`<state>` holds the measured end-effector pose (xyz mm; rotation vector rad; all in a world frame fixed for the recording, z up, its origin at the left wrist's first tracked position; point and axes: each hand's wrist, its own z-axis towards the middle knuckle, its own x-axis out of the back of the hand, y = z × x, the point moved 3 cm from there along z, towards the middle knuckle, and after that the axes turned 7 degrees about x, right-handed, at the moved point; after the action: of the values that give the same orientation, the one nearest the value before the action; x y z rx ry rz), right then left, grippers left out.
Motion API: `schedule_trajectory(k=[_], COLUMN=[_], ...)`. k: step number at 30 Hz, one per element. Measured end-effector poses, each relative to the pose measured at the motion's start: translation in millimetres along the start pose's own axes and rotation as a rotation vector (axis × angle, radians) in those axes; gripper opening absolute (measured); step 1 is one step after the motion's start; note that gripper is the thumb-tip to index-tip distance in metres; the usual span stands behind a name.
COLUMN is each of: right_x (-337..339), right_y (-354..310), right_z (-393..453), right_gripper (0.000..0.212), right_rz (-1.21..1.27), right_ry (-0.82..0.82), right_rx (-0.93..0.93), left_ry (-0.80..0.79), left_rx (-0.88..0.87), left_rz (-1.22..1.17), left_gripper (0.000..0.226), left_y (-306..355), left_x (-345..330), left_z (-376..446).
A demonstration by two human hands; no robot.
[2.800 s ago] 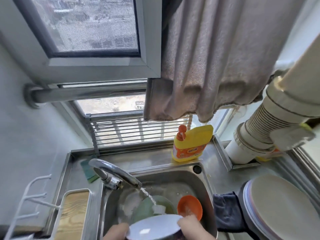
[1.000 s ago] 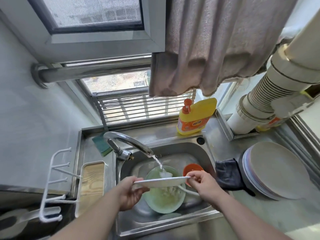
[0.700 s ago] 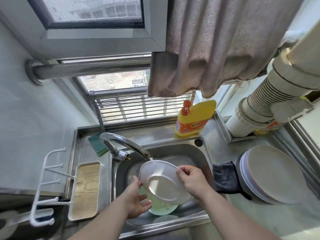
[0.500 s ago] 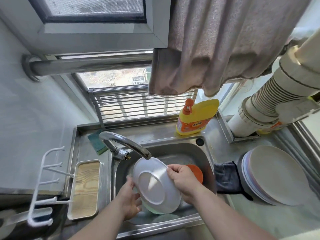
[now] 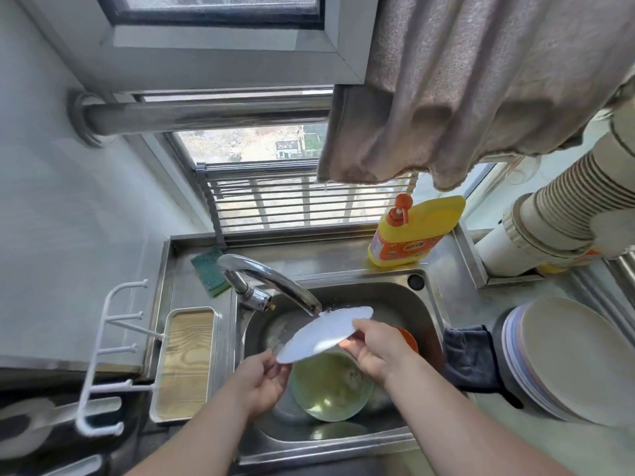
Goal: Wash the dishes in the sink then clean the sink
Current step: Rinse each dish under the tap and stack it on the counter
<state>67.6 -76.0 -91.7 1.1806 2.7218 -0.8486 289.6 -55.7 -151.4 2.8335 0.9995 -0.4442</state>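
A white plate [image 5: 323, 333] is tilted over the steel sink [image 5: 426, 304], its far edge just under the faucet [image 5: 271, 280] spout. My left hand [image 5: 261, 383] holds its near-left rim. My right hand [image 5: 374, 348] grips its right rim, thumb on top. Below the plate a green plate [image 5: 330, 389] lies in the basin. An orange bowl [image 5: 409, 338] peeks out behind my right hand.
A yellow soap bottle [image 5: 412, 231] stands behind the sink and a green sponge [image 5: 209, 271] lies at the back left. A stack of plates [image 5: 570, 362] and a dark cloth [image 5: 470, 359] lie on the right counter. A wooden tray [image 5: 185, 362] and a white rack [image 5: 106, 355] are left.
The white plate has turned from nearly upright to a flatter tilt, with its far edge now under the spout. Both hands shifted along its rim.
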Motion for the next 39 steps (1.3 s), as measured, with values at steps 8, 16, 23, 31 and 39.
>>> schedule_trajectory(k=[8,16,23,31,39], right_x=[13,93,127,127,126], right_y=[5,-7,-9,10,4], right_z=[3,-13,-17,11,10], right_gripper=[0.017,0.031,0.032,0.029,0.027], right_rz=[0.144,-0.050,-0.182,-0.321,-0.213], right_ry=[0.085,0.029,0.036,0.187,0.230], right_rx=[-0.019,-0.030,0.006,0.077,-0.013], left_ry=[-0.102,-0.069,-0.033,-0.052,-0.038], left_rx=[-0.100,-0.125,-0.157,-0.190,-0.212], left_rz=[-0.133,0.236,0.549,0.575,0.601], left_gripper=[0.032,0.018,0.025,0.021,0.021], left_y=[11,-5,-21,-37,-19], left_x=[-27,-58,-63,-61,-86], left_z=[-9,-24,-17,-9,8])
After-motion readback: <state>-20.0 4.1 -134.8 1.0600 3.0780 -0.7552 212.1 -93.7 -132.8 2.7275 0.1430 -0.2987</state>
